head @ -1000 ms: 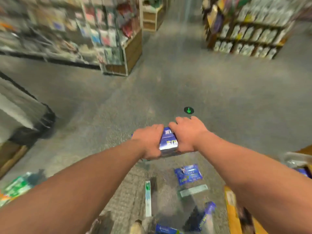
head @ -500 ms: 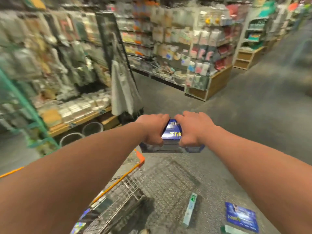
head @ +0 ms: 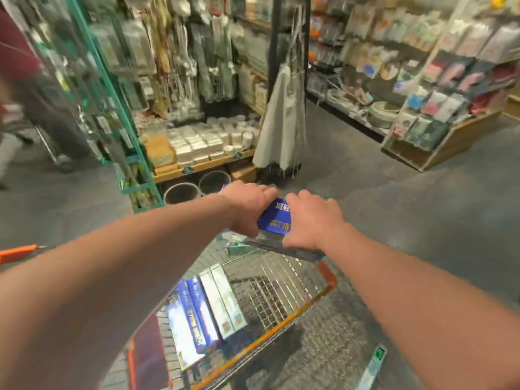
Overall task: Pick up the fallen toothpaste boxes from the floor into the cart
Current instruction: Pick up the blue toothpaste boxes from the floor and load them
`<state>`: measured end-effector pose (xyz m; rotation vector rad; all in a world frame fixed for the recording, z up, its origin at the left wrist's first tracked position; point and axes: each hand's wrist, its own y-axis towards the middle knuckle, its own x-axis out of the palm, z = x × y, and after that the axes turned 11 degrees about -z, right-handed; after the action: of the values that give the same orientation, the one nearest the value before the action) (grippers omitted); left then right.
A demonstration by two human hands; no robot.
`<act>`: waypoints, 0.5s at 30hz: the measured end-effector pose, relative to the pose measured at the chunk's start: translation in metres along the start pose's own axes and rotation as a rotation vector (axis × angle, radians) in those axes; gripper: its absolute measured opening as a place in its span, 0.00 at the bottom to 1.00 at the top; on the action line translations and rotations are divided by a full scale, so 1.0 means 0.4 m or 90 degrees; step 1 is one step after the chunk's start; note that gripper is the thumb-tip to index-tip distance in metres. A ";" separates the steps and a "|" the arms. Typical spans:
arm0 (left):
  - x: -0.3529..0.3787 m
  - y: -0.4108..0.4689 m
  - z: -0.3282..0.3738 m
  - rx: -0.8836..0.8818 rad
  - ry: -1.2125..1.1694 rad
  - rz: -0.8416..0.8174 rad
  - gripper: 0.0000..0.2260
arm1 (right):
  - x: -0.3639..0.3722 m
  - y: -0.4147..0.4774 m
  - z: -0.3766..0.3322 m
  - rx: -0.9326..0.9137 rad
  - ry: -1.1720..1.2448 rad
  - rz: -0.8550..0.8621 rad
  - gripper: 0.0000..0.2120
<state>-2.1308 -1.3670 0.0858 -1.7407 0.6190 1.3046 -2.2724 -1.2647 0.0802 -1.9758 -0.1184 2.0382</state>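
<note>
While the left hand [head: 247, 209] and right hand [head: 309, 223] curl round the ends of a stack of blue toothpaste boxes [head: 277, 220], it hangs over the far rim of the cart [head: 327, 280]. At 7 o'clock, loose boxes [head: 208, 308] lie inside the cart. At 5 o'clock, a green-tipped box [head: 372, 364] lies on the floor. At 11 o'clock stand two buckets [head: 197, 188].

left arm: bare, stretched forward from lower left | left hand [head: 247, 209]: knuckles up, fingers curled over left end of toothpaste boxes [head: 276, 220] | right arm: bare, stretched forward from lower right | right hand [head: 312, 220]: knuckles up, grips right end | hands close together, roughly level
</note>
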 end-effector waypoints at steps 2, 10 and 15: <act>0.070 0.048 -0.066 0.023 0.005 -0.024 0.28 | 0.050 0.072 -0.047 0.018 0.024 -0.034 0.34; 0.384 0.273 -0.144 0.113 0.019 -0.156 0.33 | 0.346 0.277 -0.106 0.087 0.081 -0.206 0.33; 0.615 0.437 -0.148 0.150 0.045 -0.200 0.35 | 0.598 0.413 -0.095 0.139 0.104 -0.255 0.24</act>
<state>-2.1565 -1.4829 -0.1981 -1.6184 0.4935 0.9190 -2.2628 -1.3633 -0.1956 -1.8026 -0.2249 1.5648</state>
